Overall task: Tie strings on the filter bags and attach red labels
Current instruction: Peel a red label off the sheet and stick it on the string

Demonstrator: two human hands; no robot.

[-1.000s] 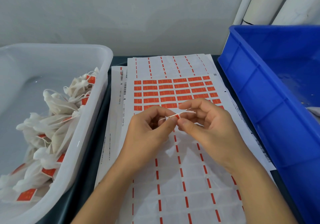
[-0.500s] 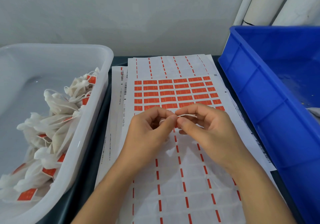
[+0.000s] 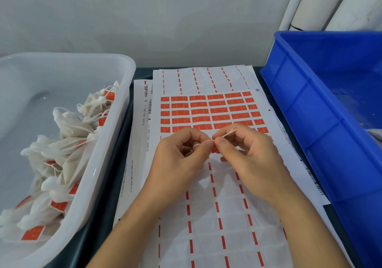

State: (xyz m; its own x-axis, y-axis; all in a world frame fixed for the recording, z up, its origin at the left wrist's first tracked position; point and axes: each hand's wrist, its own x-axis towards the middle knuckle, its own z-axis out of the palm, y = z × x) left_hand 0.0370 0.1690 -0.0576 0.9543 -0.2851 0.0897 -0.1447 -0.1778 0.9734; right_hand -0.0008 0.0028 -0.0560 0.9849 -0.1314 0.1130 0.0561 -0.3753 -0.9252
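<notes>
Your left hand [image 3: 177,160] and right hand [image 3: 246,154] both pinch the thin white string [image 3: 228,133] above the label sheet [image 3: 208,114], a red label [image 3: 215,148] folded between your fingers; if either pinch slackens, I judge the string slips and the label sticks crooked; finished bags [image 3: 68,141] lie in the white tub [image 3: 115,143].

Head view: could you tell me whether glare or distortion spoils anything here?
Head view: soft, even light; small glints only on the white tub; wide-angle bowing bends the blue crate; the string stays sharp between the left hand and right hand.
</notes>
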